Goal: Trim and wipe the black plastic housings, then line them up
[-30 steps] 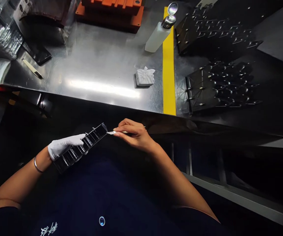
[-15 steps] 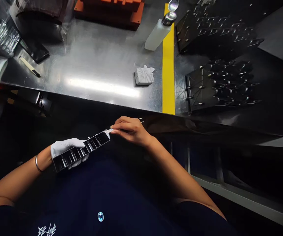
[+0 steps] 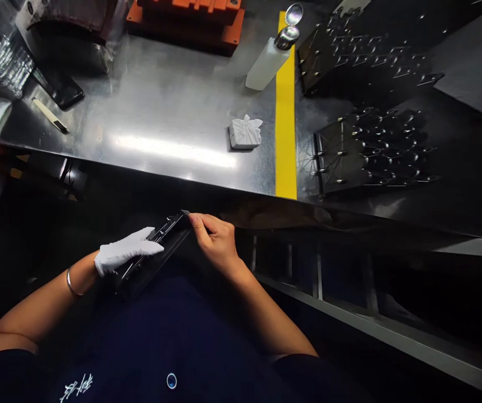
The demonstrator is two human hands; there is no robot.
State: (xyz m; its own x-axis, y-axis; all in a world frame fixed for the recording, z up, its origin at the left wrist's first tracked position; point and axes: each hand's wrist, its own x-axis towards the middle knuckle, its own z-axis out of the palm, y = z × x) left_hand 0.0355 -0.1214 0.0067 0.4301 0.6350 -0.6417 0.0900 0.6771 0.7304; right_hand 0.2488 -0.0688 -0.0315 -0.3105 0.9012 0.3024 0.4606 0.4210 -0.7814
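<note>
Your gloved left grip point(image 3: 130, 250) clasps the long black part point(image 3: 171, 242) aslant, in front of the desk point(image 3: 174, 95). Your right grip point(image 3: 218, 238) is narrow, pinching a thin tool point(image 3: 185, 212) at the part's far end; exact contact is unclear.

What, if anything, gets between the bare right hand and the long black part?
Nothing visible does. The right hand, pinching a thin tool, is at the upper end of the long black part. The gloved left hand grips it farther down, clear of that end.
</note>
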